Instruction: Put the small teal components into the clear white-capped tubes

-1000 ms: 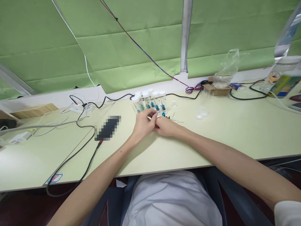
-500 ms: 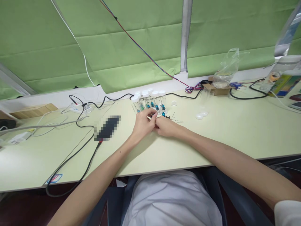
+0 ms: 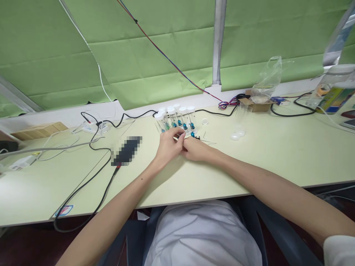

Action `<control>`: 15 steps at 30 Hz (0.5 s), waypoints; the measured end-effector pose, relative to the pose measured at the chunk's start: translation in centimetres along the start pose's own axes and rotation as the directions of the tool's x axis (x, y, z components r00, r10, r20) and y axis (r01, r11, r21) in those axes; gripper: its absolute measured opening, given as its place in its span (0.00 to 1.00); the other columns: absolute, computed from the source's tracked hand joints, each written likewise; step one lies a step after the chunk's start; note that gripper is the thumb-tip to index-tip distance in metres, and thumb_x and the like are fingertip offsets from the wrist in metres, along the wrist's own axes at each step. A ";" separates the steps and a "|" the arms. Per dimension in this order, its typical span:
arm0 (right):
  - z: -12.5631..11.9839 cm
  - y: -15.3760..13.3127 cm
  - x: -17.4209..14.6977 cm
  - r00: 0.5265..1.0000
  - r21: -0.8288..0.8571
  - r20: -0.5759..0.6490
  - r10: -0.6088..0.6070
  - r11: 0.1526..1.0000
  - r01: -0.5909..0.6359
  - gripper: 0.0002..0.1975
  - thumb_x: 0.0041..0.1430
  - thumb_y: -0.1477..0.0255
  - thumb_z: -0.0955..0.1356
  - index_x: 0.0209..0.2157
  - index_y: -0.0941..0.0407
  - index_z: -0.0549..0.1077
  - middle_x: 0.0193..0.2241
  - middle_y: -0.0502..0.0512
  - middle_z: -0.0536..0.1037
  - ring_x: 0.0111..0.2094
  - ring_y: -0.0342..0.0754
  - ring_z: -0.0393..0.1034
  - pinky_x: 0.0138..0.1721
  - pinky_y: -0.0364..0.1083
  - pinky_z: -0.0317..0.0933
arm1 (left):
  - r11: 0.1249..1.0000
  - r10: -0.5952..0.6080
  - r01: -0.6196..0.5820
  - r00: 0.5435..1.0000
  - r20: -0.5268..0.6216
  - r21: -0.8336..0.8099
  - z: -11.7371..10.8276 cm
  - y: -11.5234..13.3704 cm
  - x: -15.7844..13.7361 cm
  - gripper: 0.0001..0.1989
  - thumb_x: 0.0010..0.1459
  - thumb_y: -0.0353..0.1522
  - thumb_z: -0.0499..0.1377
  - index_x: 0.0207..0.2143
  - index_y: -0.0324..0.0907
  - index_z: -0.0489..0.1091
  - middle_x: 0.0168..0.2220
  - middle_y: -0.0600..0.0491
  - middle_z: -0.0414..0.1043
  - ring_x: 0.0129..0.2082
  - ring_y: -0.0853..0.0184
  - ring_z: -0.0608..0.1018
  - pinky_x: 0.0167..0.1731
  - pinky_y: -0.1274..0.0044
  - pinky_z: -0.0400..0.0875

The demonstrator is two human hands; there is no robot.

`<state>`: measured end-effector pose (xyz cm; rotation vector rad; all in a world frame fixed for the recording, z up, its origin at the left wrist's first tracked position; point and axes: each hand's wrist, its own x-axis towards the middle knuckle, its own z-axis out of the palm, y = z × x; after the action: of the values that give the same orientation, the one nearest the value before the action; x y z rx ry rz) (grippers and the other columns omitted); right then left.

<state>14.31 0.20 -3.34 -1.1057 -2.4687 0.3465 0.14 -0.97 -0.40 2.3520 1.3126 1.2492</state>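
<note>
My left hand [image 3: 170,145] is closed, its fingertips and thumb meeting near my right hand [image 3: 195,148], which is closed too. Both hands touch or nearly touch, low over the table; whatever is between the fingers is hidden. Just beyond them stand several clear capped tubes [image 3: 182,118] with white lids and blue-green pieces inside. A blue-green piece with a black part [image 3: 193,135] shows past my right hand. Thin metal rods [image 3: 208,142] and a small L-shaped hex key [image 3: 204,135] lie to its right.
Loose white caps [image 3: 235,136] and clear empty tubes [image 3: 244,112] are on the right, before a small cardboard box [image 3: 262,106] with a plastic bag. A blurred-out dark device [image 3: 128,150] with a black cable [image 3: 107,190] lies left. A power strip [image 3: 93,126] stands behind it.
</note>
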 end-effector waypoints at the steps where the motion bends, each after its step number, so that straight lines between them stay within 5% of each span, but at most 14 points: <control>1: 0.0 0.0 0.0 1.000 0.000 -0.002 -0.002 1.000 0.002 0.09 0.62 0.77 0.63 0.30 0.61 0.74 0.31 0.61 0.78 0.26 0.46 0.65 0.27 0.43 0.52 | 1.000 0.002 -0.002 1.000 -0.001 0.000 0.0 0.0 0.0 0.07 0.59 0.30 0.55 0.32 0.42 0.74 0.35 0.51 0.80 0.33 0.66 0.79 0.36 0.75 0.75; 15: -0.3 -0.3 -0.2 1.000 -0.004 0.013 0.013 1.000 -0.012 0.11 0.62 0.77 0.62 0.37 0.64 0.77 0.34 0.64 0.79 0.27 0.48 0.67 0.27 0.44 0.52 | 1.000 0.000 0.000 1.000 0.002 0.003 0.0 0.0 0.0 0.08 0.59 0.30 0.55 0.32 0.42 0.74 0.36 0.51 0.80 0.34 0.65 0.79 0.36 0.75 0.75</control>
<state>14.34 -0.12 -3.02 -1.1243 -2.4761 0.3544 0.19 -0.97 -0.40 2.3546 1.3154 1.2459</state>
